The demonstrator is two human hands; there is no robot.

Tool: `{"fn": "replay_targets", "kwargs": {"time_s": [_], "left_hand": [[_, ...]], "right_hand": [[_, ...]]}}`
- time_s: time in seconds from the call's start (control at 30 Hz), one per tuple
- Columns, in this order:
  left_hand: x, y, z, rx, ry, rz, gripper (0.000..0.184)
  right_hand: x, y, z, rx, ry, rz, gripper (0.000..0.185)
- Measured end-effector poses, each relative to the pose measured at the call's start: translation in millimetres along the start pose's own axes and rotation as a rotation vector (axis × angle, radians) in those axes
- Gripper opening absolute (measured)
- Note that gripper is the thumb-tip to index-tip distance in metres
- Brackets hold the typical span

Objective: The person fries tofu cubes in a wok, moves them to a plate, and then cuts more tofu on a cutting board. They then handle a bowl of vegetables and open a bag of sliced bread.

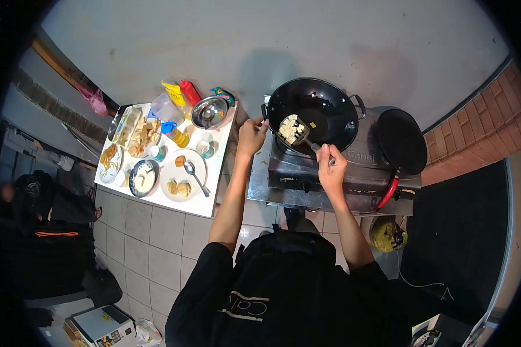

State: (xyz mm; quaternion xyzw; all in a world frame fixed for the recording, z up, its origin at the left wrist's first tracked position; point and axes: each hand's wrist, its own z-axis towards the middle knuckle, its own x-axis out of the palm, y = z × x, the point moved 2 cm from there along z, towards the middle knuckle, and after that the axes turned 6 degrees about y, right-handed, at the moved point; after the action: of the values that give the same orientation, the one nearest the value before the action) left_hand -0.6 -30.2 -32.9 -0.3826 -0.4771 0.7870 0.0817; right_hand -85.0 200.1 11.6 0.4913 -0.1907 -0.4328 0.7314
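A black wok [324,98] sits on the gas stove, with a loop handle on each side. My left hand [252,139] is closed at the wok's left handle, its fingertips against it. My right hand [332,168] grips the handle of a spatula [309,143], whose head is over the left part of the wok. Pale diced cubes, perhaps tofu [291,128], are heaped on and around the spatula head. One small yellowish piece [312,125] lies apart on the wok's dark bottom.
Right of the wok, a black frying pan [400,141] with a red handle rests on the stove [341,179]. On the left, a white table [205,207] holds a plate [182,173] with a spoon, a bowl of white batter [143,178], a steel bowl [209,112] and bottles. A green gas cylinder [385,234] stands below.
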Motion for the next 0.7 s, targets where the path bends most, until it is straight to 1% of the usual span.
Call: {"fn": "replay_targets", "kwargs": {"time_s": [0.2, 0.3, 0.53, 0.63, 0.7], "left_hand": [[-2.0, -6.7, -2.5, -0.012, -0.025, -0.058, 0.035], [-5.8, -13.1, -3.9, 0.013, -0.052, 0.018, 0.034], [-5.0, -11.5, -2.6, -0.062, -0.040, -0.058, 0.032], [-3.4, -7.6, -1.9, -0.075, -0.041, -0.093, 0.032], [-3.9, -8.5, -0.9, -0.077, -0.045, -0.117, 0.032]], "right_hand": [[-0.4, 3.0, 2.9, 0.017, -0.019, 0.048, 0.033], [-1.4, -0.5, -1.7, 0.010, -0.005, 0.033, 0.033], [-1.0, -4.1, 1.6, 0.011, -0.013, 0.041, 0.034], [-5.5, -12.2, 1.8, 0.025, -0.012, 0.067, 0.034], [-5.7, -13.9, 5.0, 0.086, -0.016, 0.120, 0.035]]}}
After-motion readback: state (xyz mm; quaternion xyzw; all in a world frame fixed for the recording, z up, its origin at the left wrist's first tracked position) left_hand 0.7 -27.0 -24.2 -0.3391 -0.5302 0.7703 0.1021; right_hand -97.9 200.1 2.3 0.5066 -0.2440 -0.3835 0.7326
